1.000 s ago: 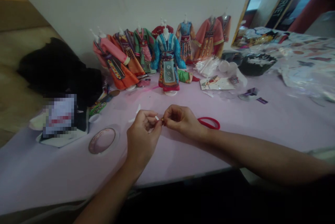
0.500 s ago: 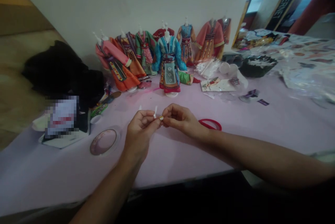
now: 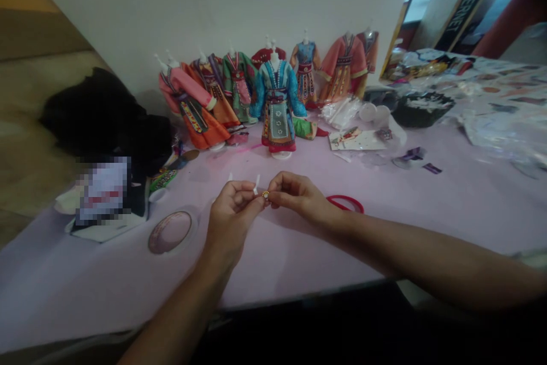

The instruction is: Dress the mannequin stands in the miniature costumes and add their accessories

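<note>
Between my two hands is a small round gold-rimmed ornament (image 3: 265,195) with a pale centre, too small to make out fully. My left hand (image 3: 234,206) pinches it from the left with thumb and forefinger. From the other side, the fingertips of my right hand (image 3: 297,197) close on its edge. A thin white strip (image 3: 257,184) sticks up from the left fingers beside the ornament. Behind the hands stands a headless doll form in a blue robe with a grey beaded apron (image 3: 278,120).
More dressed doll forms (image 3: 194,111) line the wall. A tape roll (image 3: 171,232) lies at left, near a pixelated packet (image 3: 105,191). A red ring (image 3: 345,204) lies beyond my right wrist. Plastic bags (image 3: 342,111), a white card (image 3: 358,138) and a dark bowl (image 3: 423,109) sit at right.
The view has shifted slightly. The ornament has turned a little, so its gold rim and pale centre show more. Both hands keep their pinch.
</note>
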### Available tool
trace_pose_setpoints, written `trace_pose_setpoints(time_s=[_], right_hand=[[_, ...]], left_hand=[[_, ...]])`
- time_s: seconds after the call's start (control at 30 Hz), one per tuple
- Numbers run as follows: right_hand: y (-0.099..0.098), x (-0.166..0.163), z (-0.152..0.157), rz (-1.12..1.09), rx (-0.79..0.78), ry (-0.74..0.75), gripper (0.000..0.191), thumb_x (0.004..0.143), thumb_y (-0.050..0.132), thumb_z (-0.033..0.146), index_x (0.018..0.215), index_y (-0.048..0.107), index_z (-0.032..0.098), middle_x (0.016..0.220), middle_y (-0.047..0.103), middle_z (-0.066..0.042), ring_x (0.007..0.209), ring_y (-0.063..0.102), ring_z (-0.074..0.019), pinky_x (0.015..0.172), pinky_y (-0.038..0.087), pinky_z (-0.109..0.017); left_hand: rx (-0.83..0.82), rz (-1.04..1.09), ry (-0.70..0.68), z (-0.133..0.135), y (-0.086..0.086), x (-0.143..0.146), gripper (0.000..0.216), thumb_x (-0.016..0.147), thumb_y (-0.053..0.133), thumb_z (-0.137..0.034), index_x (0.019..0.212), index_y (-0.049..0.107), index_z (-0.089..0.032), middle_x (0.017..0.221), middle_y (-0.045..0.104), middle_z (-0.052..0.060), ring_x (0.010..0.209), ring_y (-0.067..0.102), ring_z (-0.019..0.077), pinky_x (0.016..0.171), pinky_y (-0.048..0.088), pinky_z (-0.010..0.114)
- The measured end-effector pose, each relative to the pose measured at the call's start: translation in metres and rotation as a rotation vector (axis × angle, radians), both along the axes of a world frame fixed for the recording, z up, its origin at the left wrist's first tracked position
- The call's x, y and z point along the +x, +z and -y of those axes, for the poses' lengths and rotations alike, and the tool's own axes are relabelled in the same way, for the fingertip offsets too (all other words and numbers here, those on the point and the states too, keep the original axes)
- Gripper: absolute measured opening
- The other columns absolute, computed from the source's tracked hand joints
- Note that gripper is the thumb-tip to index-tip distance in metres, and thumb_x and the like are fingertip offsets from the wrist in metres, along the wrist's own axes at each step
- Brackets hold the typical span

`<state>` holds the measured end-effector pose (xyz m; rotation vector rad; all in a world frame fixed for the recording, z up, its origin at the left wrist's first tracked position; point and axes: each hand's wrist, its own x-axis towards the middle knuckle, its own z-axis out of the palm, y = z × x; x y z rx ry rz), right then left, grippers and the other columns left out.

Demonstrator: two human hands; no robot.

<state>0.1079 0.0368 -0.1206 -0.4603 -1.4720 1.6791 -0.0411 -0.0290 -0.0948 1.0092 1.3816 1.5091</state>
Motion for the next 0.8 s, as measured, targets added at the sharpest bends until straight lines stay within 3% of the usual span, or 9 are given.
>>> trace_pose_setpoints(time_s=[0.33,0.8], right_hand=[[-0.0011,0.0006,-0.0013,0.038,-0.018,0.008,0.017,0.079,0.075,0.029,0.079,0.062,0.018,0.072,0.063,0.002,0.068,0.058,-0.011,0.07,0.048,-0.027],[-0.0054,0.0007,-0.0038,0.012,-0.092,0.022,0.02,0.081,0.077,0.032,0.079,0.064,0.017,0.075,0.063,0.001,0.068,0.058,-0.0108,0.069,0.049,-0.027]], left_hand=[[0.012,-0.083,-0.024,0.0008,-0.0054,-0.0027,0.034,0.069,0.083,-0.025,0.094,0.061,-0.019,0.069,0.067,-0.006,0.068,0.067,0.0128,0.072,0.049,0.027],[-0.015,0.008,-0.051,-0.0001,-0.0014,-0.0016,0.032,0.067,0.083,-0.021,0.092,0.062,-0.018,0.069,0.071,-0.003,0.068,0.07,0.0136,0.076,0.053,0.029]])
